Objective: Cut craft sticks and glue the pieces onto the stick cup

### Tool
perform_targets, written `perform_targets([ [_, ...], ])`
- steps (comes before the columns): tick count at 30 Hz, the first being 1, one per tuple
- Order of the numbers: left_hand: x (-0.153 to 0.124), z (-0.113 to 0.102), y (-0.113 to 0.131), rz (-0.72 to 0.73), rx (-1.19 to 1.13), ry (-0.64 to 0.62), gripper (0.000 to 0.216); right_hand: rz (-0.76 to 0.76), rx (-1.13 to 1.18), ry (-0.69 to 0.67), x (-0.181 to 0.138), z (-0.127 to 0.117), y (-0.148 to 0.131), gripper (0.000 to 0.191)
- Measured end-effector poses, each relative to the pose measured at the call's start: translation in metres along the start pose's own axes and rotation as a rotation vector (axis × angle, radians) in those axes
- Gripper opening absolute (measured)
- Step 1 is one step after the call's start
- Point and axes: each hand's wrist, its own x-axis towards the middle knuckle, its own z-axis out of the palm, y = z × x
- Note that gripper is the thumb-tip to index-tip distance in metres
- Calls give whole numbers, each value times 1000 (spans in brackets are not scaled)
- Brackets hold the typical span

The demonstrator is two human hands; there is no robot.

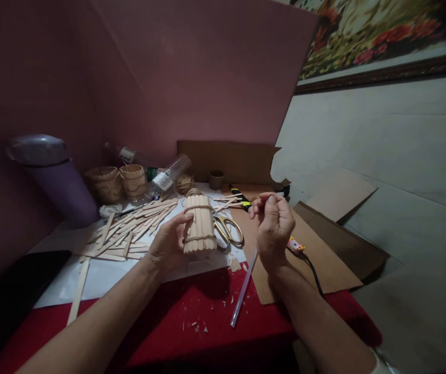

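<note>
My left hand (168, 241) grips a small cup built of upright popsicle sticks (200, 223), bound round with twine, and holds it just above the white sheet (102, 275). My right hand (272, 224) is raised to the right of the cup, its fingers curled and pinched together near the fingertips; what they pinch is too thin to make out. Gold-handled scissors (228, 231) lie between the two hands. A clear glue stick (243, 291) rests on the red cloth below my right hand.
Several loose popsicle sticks (129, 231) are spread at the left. Two finished stick baskets (117, 183), a purple flask (57, 179), a plastic bottle (168, 174) and a twine ball (185, 183) stand at the back. Cardboard sheets (316, 249) lie at the right, with a glue gun's cord (312, 272).
</note>
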Motion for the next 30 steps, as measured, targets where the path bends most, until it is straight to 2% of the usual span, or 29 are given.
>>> perform_targets([
  [2, 2, -4, 11, 127, 17, 53, 40, 24, -23, -39, -2, 1, 2, 24],
  [6, 10, -16, 36, 619, 1, 218, 36, 48, -129, -62, -6, -1, 11, 36],
  [8, 18, -23, 40, 745, 16, 252, 42, 66, -200, -86, -8, -2, 17, 39],
  [11, 33, -35, 31, 789, 137, 285, 59, 56, -322, -168, -10, -1, 23, 34],
  [14, 48, -46, 16, 761, 310, 249, 71, -10, -426, -246, -12, 0, 25, 27],
  [18, 58, -54, 4, 768, 424, 268, 81, -61, -516, -273, -11, -1, 27, 22],
  [25, 51, -52, -1, 662, 482, 285, 96, 2, -634, -256, -4, -4, 33, 40],
  [27, 49, -52, 1, 684, 479, 348, 97, 18, -667, -278, -4, -4, 32, 44],
  [30, 49, -55, 6, 800, 486, 502, 82, -5, -675, -287, -4, -4, 32, 42],
])
